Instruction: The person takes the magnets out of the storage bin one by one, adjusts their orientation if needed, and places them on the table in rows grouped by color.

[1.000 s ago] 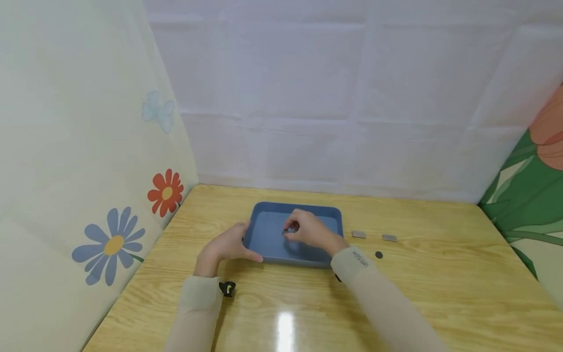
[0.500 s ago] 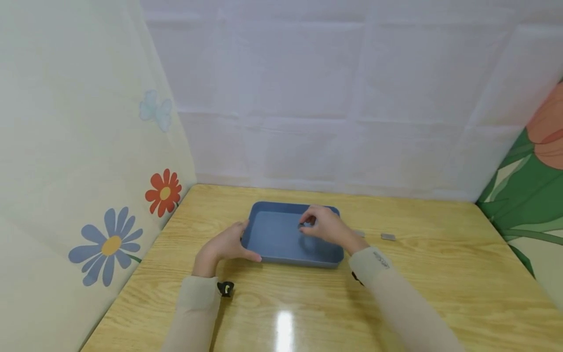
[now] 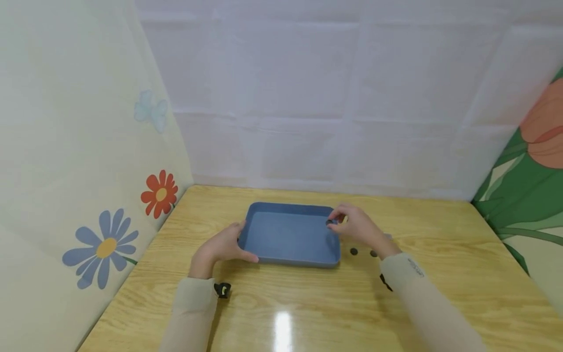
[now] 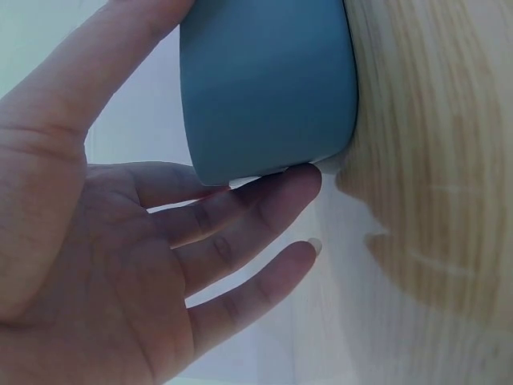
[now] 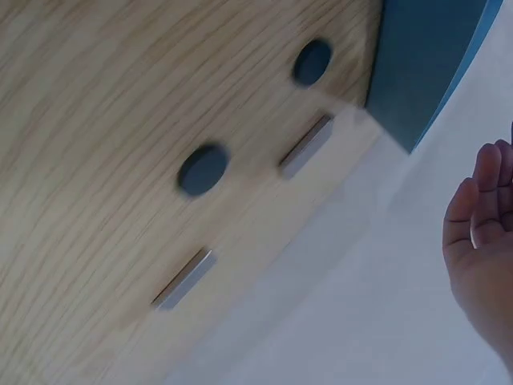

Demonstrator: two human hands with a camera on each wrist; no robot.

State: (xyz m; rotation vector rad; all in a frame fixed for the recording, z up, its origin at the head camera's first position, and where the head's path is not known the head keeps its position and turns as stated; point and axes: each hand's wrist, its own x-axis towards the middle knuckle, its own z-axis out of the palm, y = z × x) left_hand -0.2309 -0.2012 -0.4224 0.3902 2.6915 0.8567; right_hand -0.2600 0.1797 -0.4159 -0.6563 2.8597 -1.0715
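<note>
The blue tray point(image 3: 286, 261) lies on the wooden table. My left hand point(image 3: 224, 243) rests against its left end, thumb by the front wall and fingers at the left side. In the left wrist view, the fairly straight, spread fingers of the left hand point(image 4: 120, 233) touch the tray wall point(image 4: 268, 88). Above the tray's right rim, my right hand point(image 3: 358, 226) pinches a small dark disc point(image 3: 329, 222) between thumb and fingers. In the right wrist view only part of the right hand point(image 5: 489, 233) shows, its fingertips cut off.
Two dark discs point(image 5: 202, 169) and two small grey bars point(image 5: 184, 278) lie on the table right of the tray. In the head view the right forearm partly covers one bar point(image 3: 388, 236). White cloth hangs behind the table point(image 3: 264, 313); a flower-printed sheet stands left.
My right hand has moved right, from over the tray's middle to its right rim, with the dark disc in its fingers. My left hand stays at the tray's left end.
</note>
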